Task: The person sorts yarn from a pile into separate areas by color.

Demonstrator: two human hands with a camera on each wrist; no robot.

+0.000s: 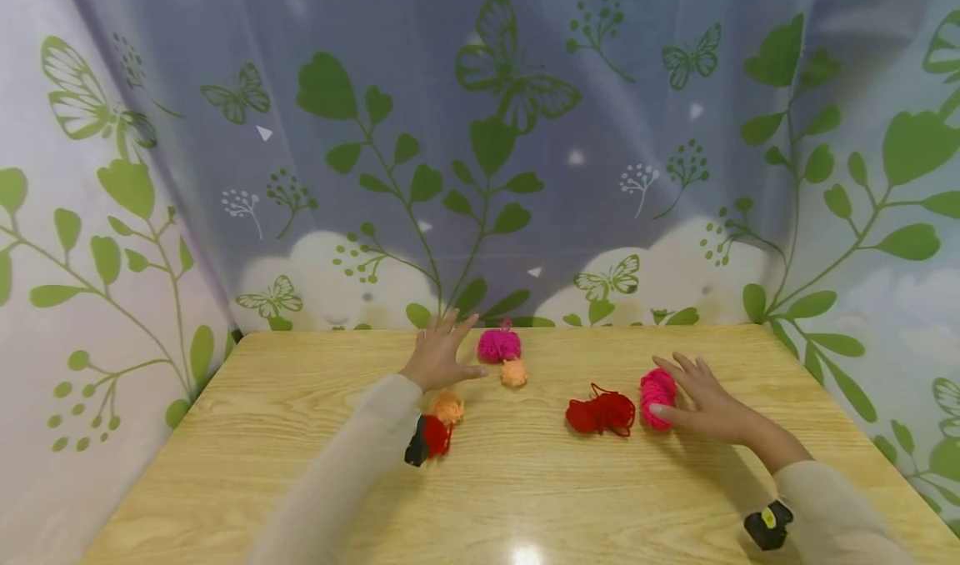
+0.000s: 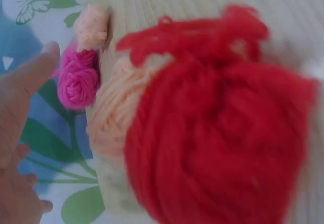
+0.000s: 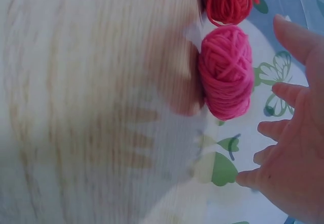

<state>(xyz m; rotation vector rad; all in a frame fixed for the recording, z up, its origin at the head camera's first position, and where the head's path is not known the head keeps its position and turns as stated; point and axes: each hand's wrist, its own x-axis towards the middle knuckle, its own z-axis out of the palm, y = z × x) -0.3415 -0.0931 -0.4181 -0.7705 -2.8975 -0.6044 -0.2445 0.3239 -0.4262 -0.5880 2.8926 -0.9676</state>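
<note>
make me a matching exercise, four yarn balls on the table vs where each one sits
Things:
1. magenta ball
2. pink ball
3. loose red yarn
4. red ball

Places:
A. by the left sleeve, nearest the camera
B. just left of the pink ball
C. at the right hand's fingertips
D. near the back edge, beside the left hand

Pairs: 1-D, 2-C, 3-B, 4-A

You wear long, loose sleeves of a pale cream, beige-tinged fabric on both arms, each ending at the wrist and leaving your left hand [image 1: 438, 357] and right hand [image 1: 708, 407] bare. No rings or gloves show on your fingers. A small black device [image 1: 417, 448] is mounted on the underside of your left sleeve near the wrist. A similar black device [image 1: 768, 525] sits on your right sleeve, this one carrying a small yellow marking on its top face.
</note>
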